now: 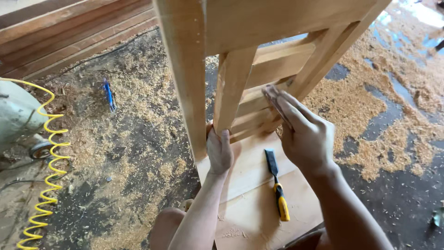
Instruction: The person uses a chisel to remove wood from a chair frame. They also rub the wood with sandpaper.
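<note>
Gripping the upright slat (230, 90), left hand (219, 150) is steadying; right hand (305, 134) is pinching sandpaper (276, 103), which risks slipping onto the chisel (276, 185).

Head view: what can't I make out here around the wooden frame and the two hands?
- Wooden frame: its upper part is cut off by the top edge.
- Sanding piece under the right hand: mostly covered by the fingers, so its kind is unclear.
- Left hand: its palm side is hidden against the frame's upright.
- Chisel: blade tip too small to judge.
- Grey machine with the yellow coiled hose: cut off by the left edge.
</note>
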